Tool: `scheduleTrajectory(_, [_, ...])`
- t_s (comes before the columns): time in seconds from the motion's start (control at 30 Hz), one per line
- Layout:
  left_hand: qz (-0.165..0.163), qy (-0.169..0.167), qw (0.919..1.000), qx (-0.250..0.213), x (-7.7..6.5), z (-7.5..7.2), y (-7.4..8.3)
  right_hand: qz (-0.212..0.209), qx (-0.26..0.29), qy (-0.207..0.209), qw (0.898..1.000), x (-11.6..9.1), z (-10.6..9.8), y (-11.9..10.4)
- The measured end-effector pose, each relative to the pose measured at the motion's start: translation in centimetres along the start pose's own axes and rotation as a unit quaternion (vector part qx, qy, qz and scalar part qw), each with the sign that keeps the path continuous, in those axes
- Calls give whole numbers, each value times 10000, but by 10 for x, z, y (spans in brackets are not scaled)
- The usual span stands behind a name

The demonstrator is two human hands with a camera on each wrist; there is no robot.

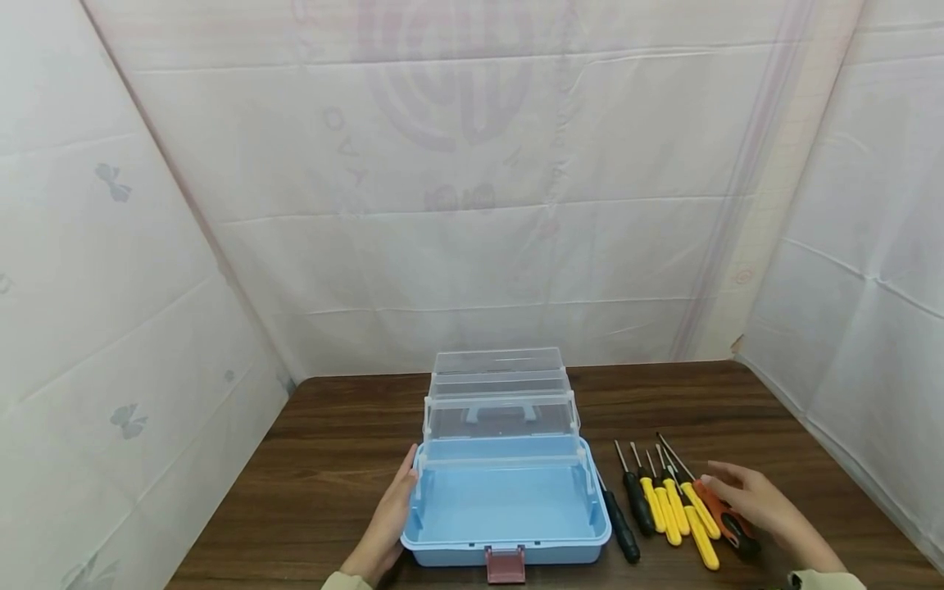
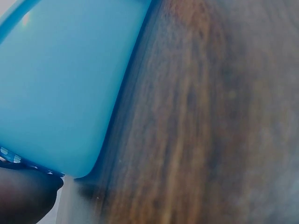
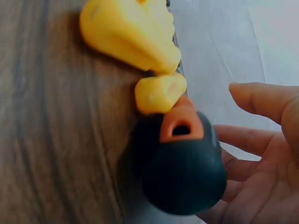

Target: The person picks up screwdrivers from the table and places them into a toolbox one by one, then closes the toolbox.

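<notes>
A light blue toolbox [image 1: 509, 504] stands with its clear lid [image 1: 497, 360] and clear tiers raised at the back. My left hand [image 1: 387, 516] rests at its left rim, fingers reaching along the side; the left wrist view shows a dark fingertip [image 2: 28, 196] by the corner of the blue wall [image 2: 65, 84]. Right of the box lies a row of screwdrivers. Beside the outermost one, a thick orange and black screwdriver [image 1: 726, 518], is my right hand [image 1: 760, 500]. In the right wrist view its thumb stands apart from the black handle end [image 3: 187, 172], with the other fingers behind it.
Several screwdrivers with yellow handles [image 1: 669, 512] lie left of the orange one, shafts pointing away. A black-handled screwdriver [image 1: 638, 501] lies beside them, another [image 1: 623, 528] against the box. A pink latch [image 1: 505, 565] hangs at the box front. White sheets [image 1: 457, 246] enclose the brown table [image 1: 332, 459].
</notes>
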State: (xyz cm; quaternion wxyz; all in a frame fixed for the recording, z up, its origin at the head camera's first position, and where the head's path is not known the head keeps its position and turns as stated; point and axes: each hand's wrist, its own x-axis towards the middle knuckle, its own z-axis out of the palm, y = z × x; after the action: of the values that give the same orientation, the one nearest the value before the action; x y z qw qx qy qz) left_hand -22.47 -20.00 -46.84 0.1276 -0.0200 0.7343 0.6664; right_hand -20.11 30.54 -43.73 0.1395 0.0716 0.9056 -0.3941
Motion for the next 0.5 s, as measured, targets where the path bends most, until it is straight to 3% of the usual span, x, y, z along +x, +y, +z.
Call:
scheduleTrajectory(0.27, [2,27,10000,-35,0,0,0,38,-449,-189,9988,2,-3,9])
scheduleTrajectory(0.5, [-6,39,10000,-10,0,1,-1,-49,-252,-298,9992,-3,-4,13])
